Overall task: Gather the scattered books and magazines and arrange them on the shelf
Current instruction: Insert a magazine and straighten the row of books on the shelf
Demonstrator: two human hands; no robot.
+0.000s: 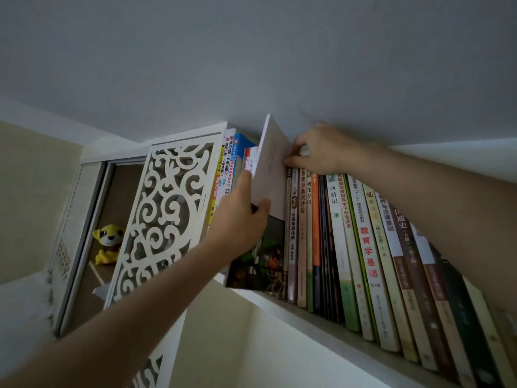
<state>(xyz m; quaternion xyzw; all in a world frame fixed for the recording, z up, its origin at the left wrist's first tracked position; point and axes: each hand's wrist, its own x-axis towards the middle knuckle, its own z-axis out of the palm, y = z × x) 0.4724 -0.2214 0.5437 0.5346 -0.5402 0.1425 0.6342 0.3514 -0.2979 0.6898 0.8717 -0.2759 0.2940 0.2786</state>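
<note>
A large thin book (272, 175) with a white upper cover and a dark photo at its bottom stands tilted in a gap on the high white shelf (282, 303). My left hand (240, 219) grips its front edge, thumb across the cover. My right hand (319, 152) rests on top of the upright row of books (349, 247) to the right, fingers curled over their upper edges beside the large book. More books (228, 163) stand at the left end of the shelf.
A white carved fretwork panel (165, 214) forms the shelf's left side. Behind it, a yellow plush toy (107, 242) sits in a cabinet niche. The ceiling lies close above the books. The cream wall runs below the shelf.
</note>
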